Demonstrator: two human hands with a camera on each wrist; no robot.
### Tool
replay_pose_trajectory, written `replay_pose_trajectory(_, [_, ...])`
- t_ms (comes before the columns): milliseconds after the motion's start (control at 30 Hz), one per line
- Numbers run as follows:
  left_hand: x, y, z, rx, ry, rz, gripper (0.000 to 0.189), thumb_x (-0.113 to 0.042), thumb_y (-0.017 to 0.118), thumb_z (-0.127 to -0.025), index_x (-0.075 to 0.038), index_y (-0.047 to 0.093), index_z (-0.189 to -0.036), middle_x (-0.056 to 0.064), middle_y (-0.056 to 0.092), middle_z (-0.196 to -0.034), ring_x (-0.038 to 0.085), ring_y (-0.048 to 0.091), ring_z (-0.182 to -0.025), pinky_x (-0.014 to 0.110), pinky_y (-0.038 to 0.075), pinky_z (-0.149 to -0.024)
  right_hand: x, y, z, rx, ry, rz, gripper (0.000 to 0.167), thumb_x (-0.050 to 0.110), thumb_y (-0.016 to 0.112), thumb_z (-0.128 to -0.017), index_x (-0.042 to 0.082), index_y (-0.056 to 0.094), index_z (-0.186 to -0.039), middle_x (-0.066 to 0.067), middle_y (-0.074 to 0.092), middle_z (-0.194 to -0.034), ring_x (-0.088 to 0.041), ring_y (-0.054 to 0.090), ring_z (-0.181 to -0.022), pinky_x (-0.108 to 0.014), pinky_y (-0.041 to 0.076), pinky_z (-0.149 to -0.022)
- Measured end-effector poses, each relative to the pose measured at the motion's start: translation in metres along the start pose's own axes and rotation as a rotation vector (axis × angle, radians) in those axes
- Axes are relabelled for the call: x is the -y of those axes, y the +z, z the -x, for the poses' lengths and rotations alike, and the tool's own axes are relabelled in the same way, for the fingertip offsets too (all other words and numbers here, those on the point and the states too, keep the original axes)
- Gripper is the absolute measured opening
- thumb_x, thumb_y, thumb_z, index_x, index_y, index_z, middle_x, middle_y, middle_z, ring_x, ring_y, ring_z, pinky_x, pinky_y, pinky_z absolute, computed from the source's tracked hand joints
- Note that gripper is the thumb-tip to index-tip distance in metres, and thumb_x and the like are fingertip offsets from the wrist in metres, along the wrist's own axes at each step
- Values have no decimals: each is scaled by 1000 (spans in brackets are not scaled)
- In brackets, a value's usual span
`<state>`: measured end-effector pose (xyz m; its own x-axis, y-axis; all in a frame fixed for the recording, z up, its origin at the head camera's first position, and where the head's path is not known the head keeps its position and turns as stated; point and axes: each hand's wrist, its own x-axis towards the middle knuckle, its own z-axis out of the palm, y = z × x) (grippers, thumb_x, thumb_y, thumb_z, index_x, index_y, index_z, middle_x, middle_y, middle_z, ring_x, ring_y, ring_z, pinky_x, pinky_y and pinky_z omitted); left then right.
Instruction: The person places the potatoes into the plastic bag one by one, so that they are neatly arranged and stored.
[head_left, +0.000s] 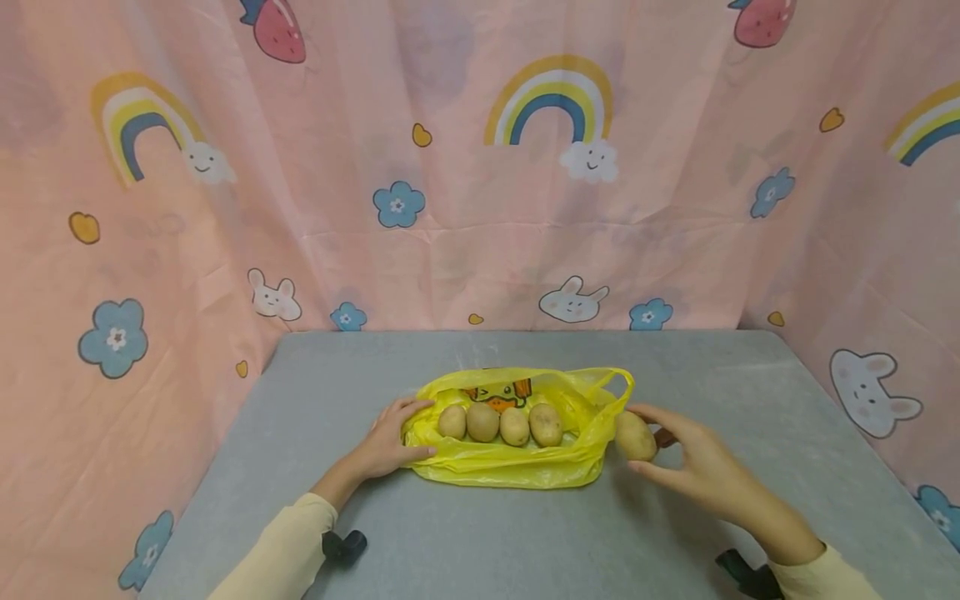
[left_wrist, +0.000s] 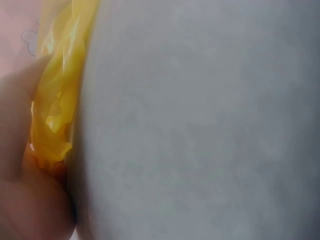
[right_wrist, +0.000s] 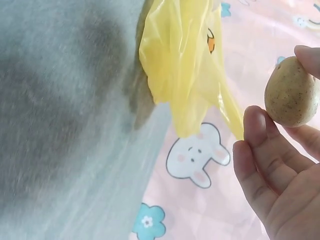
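A yellow plastic bag (head_left: 510,471) lies on its side on the table, its mouth spread wide. Several potatoes (head_left: 483,422) sit in a row inside it, before a printed cartoon duck face. My left hand (head_left: 386,442) grips the bag's left end, thumb at the front and fingers behind; in the left wrist view the crumpled bag end (left_wrist: 60,95) shows between them. Just beyond the bag's right end, my right hand (head_left: 705,467) pinches another potato (head_left: 634,437) between thumb and fingertips. In the right wrist view, this potato (right_wrist: 291,92) is held beside the bag's hanging handle (right_wrist: 227,107).
The grey table (head_left: 480,542) reaches back to a pink curtain (head_left: 450,275) printed with rainbows, rabbits and flowers, which also hangs along both sides. A looped bag handle (head_left: 621,377) stands up near the right hand. Dark straps (head_left: 345,547) sit at the wrists.
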<state>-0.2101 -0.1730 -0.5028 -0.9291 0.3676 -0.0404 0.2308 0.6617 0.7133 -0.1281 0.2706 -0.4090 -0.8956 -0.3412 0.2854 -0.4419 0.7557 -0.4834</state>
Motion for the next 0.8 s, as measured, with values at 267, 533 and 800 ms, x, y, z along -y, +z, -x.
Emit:
replay_pose_trajectory(267, [-1, 0, 0, -1, -3, 1, 76, -40, 78, -86, -21, 46, -152, 14, 37, -158, 42, 28, -148, 69, 22, -115, 6, 6, -9, 17, 14, -34, 66, 28, 86, -81, 7, 59, -139, -11, 70, -126, -5, 63, -86, -27, 53, -73])
replay_pose_trajectory(533, [-1, 0, 0, 0, -3, 3, 76, -40, 78, -86, -21, 46, -152, 15, 37, -157, 41, 29, -148, 69, 21, -115, 15, 12, -21, 55, 16, -60, 67, 24, 84, -83, 6, 57, -142, -10, 71, -120, -7, 64, -87, -28, 54, -74])
replay_pose_trajectory(800, [-2, -1, 0, 1, -4, 7, 76, -39, 78, -86, -20, 46, -153, 15, 36, -158, 42, 28, -148, 69, 20, -115, 23, 20, -38, 91, 27, -91, 64, 23, 82, -85, 6, 56, -141, -8, 72, -114, -10, 64, -87, -26, 53, -72])
